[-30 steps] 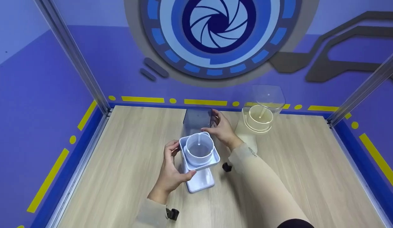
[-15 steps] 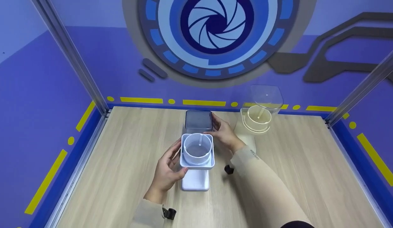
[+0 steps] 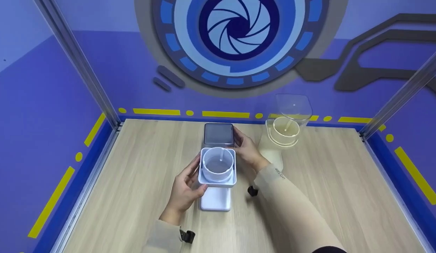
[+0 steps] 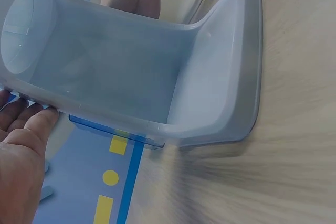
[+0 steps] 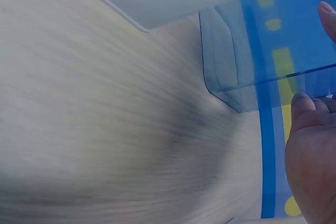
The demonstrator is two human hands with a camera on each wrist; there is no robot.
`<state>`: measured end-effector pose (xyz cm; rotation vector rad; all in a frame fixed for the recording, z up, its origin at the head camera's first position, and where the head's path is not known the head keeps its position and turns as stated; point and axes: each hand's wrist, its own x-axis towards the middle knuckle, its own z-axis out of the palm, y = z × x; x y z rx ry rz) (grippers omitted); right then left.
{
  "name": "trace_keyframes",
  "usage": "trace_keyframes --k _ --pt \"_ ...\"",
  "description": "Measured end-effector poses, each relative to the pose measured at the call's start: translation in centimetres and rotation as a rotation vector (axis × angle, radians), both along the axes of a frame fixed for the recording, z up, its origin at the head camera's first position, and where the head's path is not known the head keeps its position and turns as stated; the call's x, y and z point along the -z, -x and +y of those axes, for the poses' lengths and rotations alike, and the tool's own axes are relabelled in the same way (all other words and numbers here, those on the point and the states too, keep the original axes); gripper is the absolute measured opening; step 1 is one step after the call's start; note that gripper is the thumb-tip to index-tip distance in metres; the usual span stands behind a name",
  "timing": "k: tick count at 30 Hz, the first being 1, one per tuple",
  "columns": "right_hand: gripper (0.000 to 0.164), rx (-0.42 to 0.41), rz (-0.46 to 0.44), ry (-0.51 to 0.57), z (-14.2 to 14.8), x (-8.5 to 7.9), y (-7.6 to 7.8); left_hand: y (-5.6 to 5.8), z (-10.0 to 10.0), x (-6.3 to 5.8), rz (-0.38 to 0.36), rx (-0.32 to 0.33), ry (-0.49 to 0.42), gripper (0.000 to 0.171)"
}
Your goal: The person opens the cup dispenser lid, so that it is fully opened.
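In the head view a white dispenser stand [image 3: 215, 199] stands upright on the table, a square tray with a round cup-like ring at its top. My left hand [image 3: 181, 195] holds the tray's left side, its thumb at the near corner. The left wrist view shows the fingers along the edge of the stand [image 4: 121, 72]. Directly behind it is a smoky see-through square container [image 3: 218, 134]. My right hand [image 3: 248, 149] grips that container's right side. The right wrist view shows the thumb and fingers around the clear container [image 5: 226, 61], its lower edge close over the table.
A similar cream dispenser [image 3: 272, 156] stands at the back right, with a clear square lid [image 3: 293, 105] raised above its ring. The purple back wall [image 3: 109, 70] rises close behind both, and metal posts [image 3: 77, 66] mark the corners.
The white stand has turned to face squarely forward and shifted slightly left. The smoky container has tilted and straightened to line up behind it. Both hands keep their hold.
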<state>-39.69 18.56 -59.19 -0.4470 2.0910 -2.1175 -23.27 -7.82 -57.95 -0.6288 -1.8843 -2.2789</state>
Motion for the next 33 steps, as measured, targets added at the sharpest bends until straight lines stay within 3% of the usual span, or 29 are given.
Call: trace_keyframes --k 8,14,21,27,33 --pt "0.109 0.033 0.000 -0.003 0.6 -0.9 -1.5 -0.2 0.4 -0.9 0.030 -0.021 0.039 0.100" --pt "0.079 0.069 -0.017 -0.026 1.4 -2.4 -4.2 -1.3 1.1 -2.6 0.080 -0.141 0.108 0.099" --pt "0.063 0.078 -0.064 0.156 3.4 -3.6 -8.2 -3.3 3.0 -5.4 0.230 -0.228 0.080 0.095" --pt "0.061 0.063 0.011 0.154 5.5 -4.7 -11.5 -4.9 5.2 -7.9 0.323 -0.204 0.057 0.094" --pt "0.060 0.085 0.131 0.139 7.2 -6.7 -14.1 -5.6 7.9 -9.8 0.366 -0.160 0.068 0.093"
